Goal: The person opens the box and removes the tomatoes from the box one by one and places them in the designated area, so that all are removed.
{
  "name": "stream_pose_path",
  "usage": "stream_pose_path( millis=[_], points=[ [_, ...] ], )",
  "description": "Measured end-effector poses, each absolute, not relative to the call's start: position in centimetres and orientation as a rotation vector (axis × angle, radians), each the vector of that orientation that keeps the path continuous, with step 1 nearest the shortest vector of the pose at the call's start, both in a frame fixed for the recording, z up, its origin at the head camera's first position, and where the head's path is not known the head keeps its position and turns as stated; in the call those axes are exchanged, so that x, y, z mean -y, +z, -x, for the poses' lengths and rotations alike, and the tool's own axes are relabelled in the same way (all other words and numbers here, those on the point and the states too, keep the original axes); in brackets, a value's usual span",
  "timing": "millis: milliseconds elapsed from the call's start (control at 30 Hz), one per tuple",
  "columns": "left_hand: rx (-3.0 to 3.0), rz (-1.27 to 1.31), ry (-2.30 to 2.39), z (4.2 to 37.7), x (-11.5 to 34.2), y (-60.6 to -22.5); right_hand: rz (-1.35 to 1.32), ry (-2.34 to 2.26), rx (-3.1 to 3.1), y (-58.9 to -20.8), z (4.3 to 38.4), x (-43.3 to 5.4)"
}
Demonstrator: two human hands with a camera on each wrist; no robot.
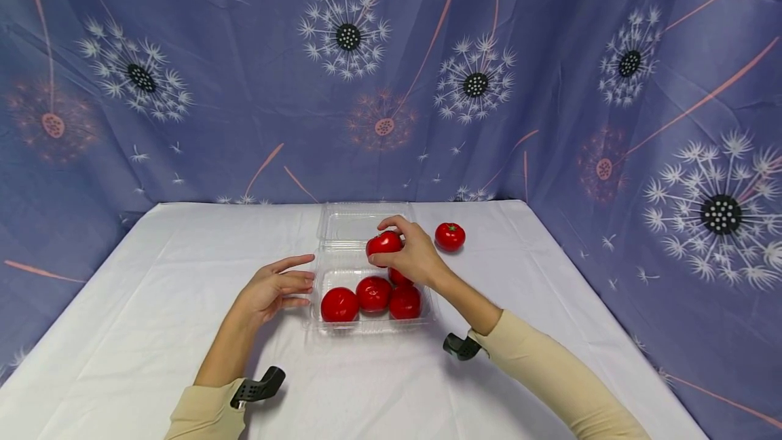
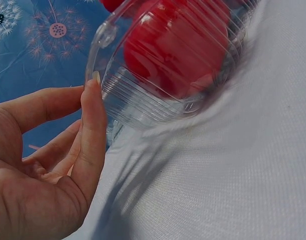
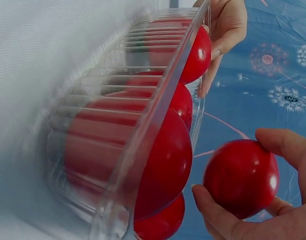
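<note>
My right hand (image 1: 418,257) grips a red tomato (image 1: 383,244) between thumb and fingers, above the back part of a clear plastic clamshell box (image 1: 369,325). Inside the box, several tomatoes show, including a front-left tomato (image 1: 339,305), a middle tomato (image 1: 374,293) and a front-right tomato (image 1: 405,301). Another tomato (image 1: 400,278) behind them is partly hidden by my right hand. At the box's left side is my left hand (image 1: 269,290), fingers extended, with fingertips right at the rim (image 2: 95,55) in the left wrist view.
A single tomato (image 1: 450,237) with a green top sits on the white cloth to the right of the box. The box's clear lid (image 1: 357,224) lies opened back towards the blue dandelion-print curtain (image 1: 244,87) behind the table (image 1: 153,304).
</note>
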State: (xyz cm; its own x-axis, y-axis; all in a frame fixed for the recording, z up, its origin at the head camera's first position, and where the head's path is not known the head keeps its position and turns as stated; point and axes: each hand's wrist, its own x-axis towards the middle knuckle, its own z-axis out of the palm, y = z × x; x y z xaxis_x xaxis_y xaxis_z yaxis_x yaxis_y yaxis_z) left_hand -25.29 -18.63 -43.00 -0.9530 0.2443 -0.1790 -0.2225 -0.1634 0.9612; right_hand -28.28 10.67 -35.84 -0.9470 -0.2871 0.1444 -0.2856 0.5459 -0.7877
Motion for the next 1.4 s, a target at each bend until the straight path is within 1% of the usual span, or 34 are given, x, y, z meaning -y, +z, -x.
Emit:
stream_pose_path(
  millis=[433,833,1167,1400],
  points=[
    [-1.808,-0.019,2.186,25.2,18.6,-42.8,0.436,-1.265,-2.821,-35.9,28.2,-10.6],
    [-1.809,-0.022,2.187,25.2,18.6,-42.8,0.481,-1.366,-2.769,-36.0,28.1,-11.1],
    [-1.797,-0.017,2.193,25.1,18.6,-42.8,0.428,-1.388,-2.744,-35.9,28.0,-12.0],
    [-1.796,-0.016,2.197,25.1,18.5,-42.8,0.447,-1.376,-2.763,-35.6,28.4,-12.8]
  ],
)
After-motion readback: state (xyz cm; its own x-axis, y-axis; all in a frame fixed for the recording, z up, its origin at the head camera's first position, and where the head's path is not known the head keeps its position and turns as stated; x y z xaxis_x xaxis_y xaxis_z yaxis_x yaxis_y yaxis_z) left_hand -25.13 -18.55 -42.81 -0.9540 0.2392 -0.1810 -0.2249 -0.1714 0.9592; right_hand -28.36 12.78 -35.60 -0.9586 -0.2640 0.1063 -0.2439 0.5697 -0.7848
